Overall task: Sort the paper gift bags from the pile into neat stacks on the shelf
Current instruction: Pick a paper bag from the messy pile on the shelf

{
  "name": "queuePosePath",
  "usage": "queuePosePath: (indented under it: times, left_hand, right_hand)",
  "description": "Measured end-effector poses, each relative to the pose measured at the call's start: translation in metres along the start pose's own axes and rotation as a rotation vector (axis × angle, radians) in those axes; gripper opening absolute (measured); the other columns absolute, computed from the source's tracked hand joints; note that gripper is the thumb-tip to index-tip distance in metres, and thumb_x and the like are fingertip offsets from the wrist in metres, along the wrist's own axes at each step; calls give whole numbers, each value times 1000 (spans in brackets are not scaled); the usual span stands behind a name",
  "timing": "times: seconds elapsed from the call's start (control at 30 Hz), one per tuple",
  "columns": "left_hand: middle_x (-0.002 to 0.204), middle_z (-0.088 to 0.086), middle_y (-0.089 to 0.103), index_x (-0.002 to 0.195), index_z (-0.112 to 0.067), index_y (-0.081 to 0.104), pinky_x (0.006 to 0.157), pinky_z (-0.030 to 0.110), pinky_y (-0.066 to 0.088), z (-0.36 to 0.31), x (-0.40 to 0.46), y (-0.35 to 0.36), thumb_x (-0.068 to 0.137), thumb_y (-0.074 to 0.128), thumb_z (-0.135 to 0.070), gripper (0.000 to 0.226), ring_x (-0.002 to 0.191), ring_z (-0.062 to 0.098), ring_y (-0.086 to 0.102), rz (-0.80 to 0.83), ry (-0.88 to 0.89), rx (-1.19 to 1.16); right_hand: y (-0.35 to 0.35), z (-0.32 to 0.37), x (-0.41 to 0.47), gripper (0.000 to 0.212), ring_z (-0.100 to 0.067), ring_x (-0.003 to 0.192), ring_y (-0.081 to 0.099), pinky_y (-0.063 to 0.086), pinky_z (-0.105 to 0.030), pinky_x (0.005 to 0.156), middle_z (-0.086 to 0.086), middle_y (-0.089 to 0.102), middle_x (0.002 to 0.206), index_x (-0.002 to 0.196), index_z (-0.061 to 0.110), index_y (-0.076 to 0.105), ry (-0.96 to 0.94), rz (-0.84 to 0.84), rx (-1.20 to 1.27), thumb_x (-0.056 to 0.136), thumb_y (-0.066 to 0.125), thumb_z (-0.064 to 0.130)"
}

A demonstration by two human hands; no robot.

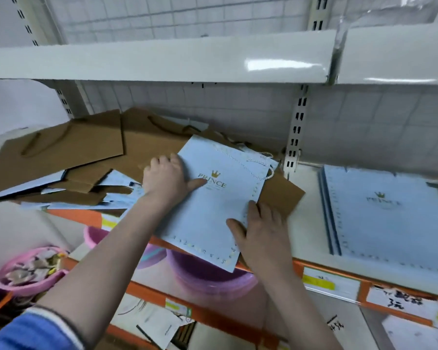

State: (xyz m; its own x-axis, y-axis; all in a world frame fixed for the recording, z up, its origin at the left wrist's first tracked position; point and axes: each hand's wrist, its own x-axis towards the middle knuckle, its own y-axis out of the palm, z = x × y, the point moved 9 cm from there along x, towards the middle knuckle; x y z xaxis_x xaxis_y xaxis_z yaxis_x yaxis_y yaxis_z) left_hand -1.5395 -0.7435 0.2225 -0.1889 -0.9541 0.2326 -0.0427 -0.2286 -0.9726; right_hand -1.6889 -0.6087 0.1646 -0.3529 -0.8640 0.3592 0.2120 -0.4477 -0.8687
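Note:
A light blue gift bag (213, 205) with a gold crown and the word PRINCE lies flat on top of the pile, its near corner hanging over the shelf's front edge. My left hand (166, 179) grips its left edge, thumb on the printed face. My right hand (259, 231) holds its right lower edge, thumb on top. Under and behind it sprawls a messy pile of brown paper bags (91, 145) mixed with more blue ones (116, 195). A neat stack of the same blue bags (390, 218) lies on the shelf to the right.
The white shelf (306, 238) has an orange front rail with price labels (330, 280). An upper shelf (162, 61) overhangs close above. A slotted upright (295, 137) splits the two bays. Purple and pink plastic basins (208, 276) sit on the level below.

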Motion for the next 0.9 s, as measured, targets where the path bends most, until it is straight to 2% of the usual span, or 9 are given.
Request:
queuePosePath:
  times: [0.1, 0.17, 0.3, 0.37, 0.5, 0.6, 0.73, 0.8, 0.9]
  left_hand:
    - [125, 21, 47, 129, 0, 40, 92, 42, 40, 2, 9, -4, 69, 60, -73, 96, 115, 36, 45, -12, -32, -77]
    - [120, 20, 49, 120, -1, 44, 90, 42, 40, 12, 17, -5, 68, 67, -67, 88, 113, 36, 47, 11, -64, -240]
    - [98, 5, 50, 98, -8, 42, 71, 33, 36, 26, 23, -8, 78, 73, -43, 51, 90, 23, 48, 27, -58, -730]
    - [93, 1, 50, 95, -8, 42, 71, 32, 37, 34, 21, -9, 82, 70, -36, 41, 88, 23, 49, 11, -64, -903]
    - [88, -1, 51, 96, -9, 43, 70, 30, 37, 54, 13, -10, 88, 63, -29, 30, 86, 22, 50, -34, -113, -1138]
    - [85, -1, 48, 99, -9, 40, 69, 28, 34, 69, 6, -11, 91, 60, -28, 29, 84, 19, 47, -68, -175, -1235]
    - [77, -5, 41, 100, -7, 38, 58, 26, 32, 85, 2, -15, 95, 54, -24, 24, 74, 16, 45, -87, -177, -1279]
    - [80, -4, 45, 100, -8, 41, 64, 27, 38, 89, 0, -13, 95, 55, -23, 22, 82, 20, 49, -68, -164, -1314]
    - [86, -2, 50, 89, -14, 42, 76, 33, 44, 93, -5, -8, 94, 55, -22, 16, 90, 23, 53, -24, -176, -1402]
  right_hand:
    - [2, 4, 0, 59, -30, 76, 58, 50, -38, 66, -11, 60, 82, 97, 2, 64, -1, -30, -5, 84, 36, 52]
    - [1, 3, 0, 53, -31, 77, 56, 46, -36, 67, -11, 58, 81, 95, 2, 61, 13, -36, 47, 86, 41, 51]
    - [-7, -1, 3, 49, -28, 100, 47, 34, -34, 82, -6, 52, 99, 119, 7, 51, 95, -11, 200, 89, 55, 46]
    - [-14, -2, 2, 46, -27, 97, 46, 31, -32, 78, -3, 48, 93, 114, 8, 51, 143, -64, 234, 88, 57, 46]
    - [-16, 3, 3, 37, -35, 91, 50, 34, -38, 76, -17, 56, 91, 88, 9, 46, 206, -115, 342, 85, 63, 41]
    - [-10, 11, 4, 36, -35, 93, 50, 35, -38, 79, -18, 57, 94, 88, 7, 47, 213, -65, 330, 89, 59, 42]
    - [-6, 21, 2, 41, -34, 96, 49, 31, -38, 85, -17, 58, 98, 91, 6, 52, 192, -66, 227, 91, 54, 46]
    - [-5, 24, 2, 42, -34, 97, 49, 33, -37, 82, -16, 57, 99, 95, 3, 54, 206, -74, 290, 90, 56, 45]
    - [-5, 30, 2, 40, -29, 98, 51, 38, -35, 77, -13, 57, 102, 100, 5, 55, 230, -72, 461, 86, 61, 42]
